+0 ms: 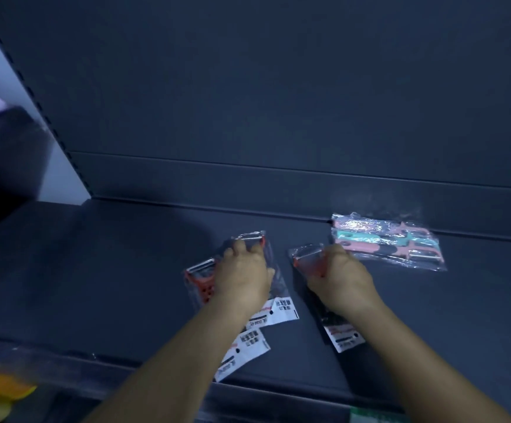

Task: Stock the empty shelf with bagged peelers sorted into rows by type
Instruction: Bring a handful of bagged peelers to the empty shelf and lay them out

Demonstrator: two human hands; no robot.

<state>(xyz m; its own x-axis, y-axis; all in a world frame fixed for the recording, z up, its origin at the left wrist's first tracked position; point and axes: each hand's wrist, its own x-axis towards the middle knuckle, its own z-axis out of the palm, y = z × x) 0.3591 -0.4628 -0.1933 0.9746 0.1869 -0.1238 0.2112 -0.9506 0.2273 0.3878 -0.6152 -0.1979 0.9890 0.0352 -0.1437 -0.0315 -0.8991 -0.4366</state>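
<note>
On the shelf (126, 270), both arms reach forward, left hand (242, 274) and right hand (338, 274) fingers curled, each grasping a red peeler bag (200, 282).

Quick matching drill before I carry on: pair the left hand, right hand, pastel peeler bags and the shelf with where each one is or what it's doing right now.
1. left hand
2. right hand
3. pastel peeler bags
4. shelf

A. lies far right, untouched
B. on the lone red peeler bag
C. dark surface bearing everything
D. on two overlapping red peeler bags

Pairs: 1-D, 2-B, 3-A, 4-C
</note>
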